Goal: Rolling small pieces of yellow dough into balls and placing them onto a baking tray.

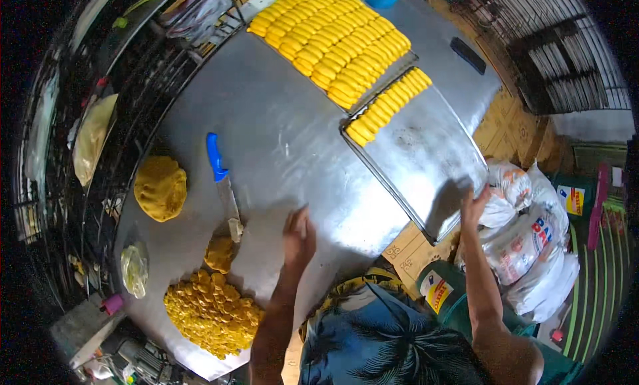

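My left hand (299, 238) hangs over the metal table with its fingers loosely bent and nothing visible in it. My right hand (473, 206) is at the near right edge of a metal tray (426, 165), fingers apart; whether it touches the rim I cannot tell. One row of yellow dough rolls (389, 107) lies along the tray's far end. Left of my left hand are a heap of flattened yellow-brown dough pieces (212, 315), a small brown dough lump (219, 253) and a knife (217, 160) with a blue handle.
Behind stands another tray packed with yellow rolls (333, 35). A large round dough mass (160, 189) and a plastic bag (134, 270) lie on the table's left side. White sacks (526, 245) and a green bucket (444, 288) stand at the right. A dark oblong object (468, 55) lies far right.
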Demonstrator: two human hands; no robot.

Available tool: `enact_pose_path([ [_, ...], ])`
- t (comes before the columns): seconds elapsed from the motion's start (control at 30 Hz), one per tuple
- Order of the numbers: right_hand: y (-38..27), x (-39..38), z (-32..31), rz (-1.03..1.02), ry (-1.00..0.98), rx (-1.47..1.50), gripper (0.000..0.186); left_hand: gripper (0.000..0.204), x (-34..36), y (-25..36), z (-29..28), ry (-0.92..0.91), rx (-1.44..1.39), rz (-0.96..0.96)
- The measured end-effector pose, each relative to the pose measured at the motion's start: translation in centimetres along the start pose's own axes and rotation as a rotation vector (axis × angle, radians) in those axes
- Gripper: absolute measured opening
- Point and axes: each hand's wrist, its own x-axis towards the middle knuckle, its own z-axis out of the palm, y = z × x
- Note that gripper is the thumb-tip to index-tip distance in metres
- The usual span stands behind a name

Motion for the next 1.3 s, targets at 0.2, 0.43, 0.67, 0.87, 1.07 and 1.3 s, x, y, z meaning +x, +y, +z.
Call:
enact_pose_path([
  [0.2, 8.4, -5.4, 0.3, 0.6, -0.547, 0.911, 0.083, 0.034, 10.3, 3.4, 5.2, -0.267, -0.248, -0.261],
  [0.43, 5.2, -10.7, -6.0, 0.869, -0.704, 0.937, 0.027, 0.036, 3.8, 4.6, 7.7, -0.296, -0.36, -0.096],
  [0.67, 7.5, -18.1, -7.7, 0.751, -0.805, 0.931, 0.028, 0.031, -9.0, 4.0, 0.8, -0.132, -0.365, -0.179],
  [0.87, 10.3, -16.8, -2.8, 0.66, -0.962, 0.903, 0.074, 0.025, -16.4, -1.4, -7.8, 0.211, -0.068, -0.353],
  [1.07, 2.7, -18.2, -4.1, -0.618, -0.043, 0.365, 0.049, 0.035, -16.8, -11.3, -21.5, 0.606, 0.456, -0.367],
  [1.3, -13.2, -32.4, -8.2, -0.834, -0.726, 0.391, 0.062, 0.042, -18.3, -15.1, -24.8, 0.316, 0.776, -0.432],
])
